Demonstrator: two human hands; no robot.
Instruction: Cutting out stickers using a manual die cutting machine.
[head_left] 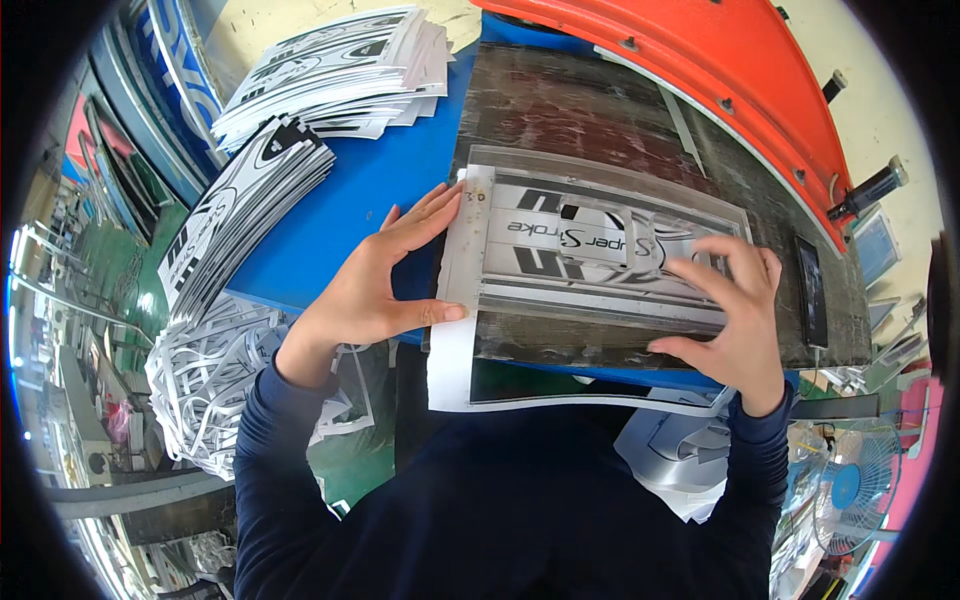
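Observation:
A clear plastic template [600,180] with cut-out slots lies over a black-and-white printed sheet [525,262] on the dark, scuffed board [580,100]. The sheet's white margin [450,370] hangs past the board's front edge. My left hand [380,280] has its fingers spread, with fingertips and thumb resting on the left edge of template and sheet. My right hand [730,315] is over the right part of the template, fingers bent and apart, index fingertip at an inner cut-out, thumb out near the board's lower edge. Whether the fingertips press down I cannot tell.
Printed-sheet stacks [330,75] lie upper left on the blue surface [360,180]. White offcuts [215,390] pile below them. A red frame [730,50] with clamps runs behind the board. A phone [811,290] with a cable lies right; a fan [850,485] stands lower right.

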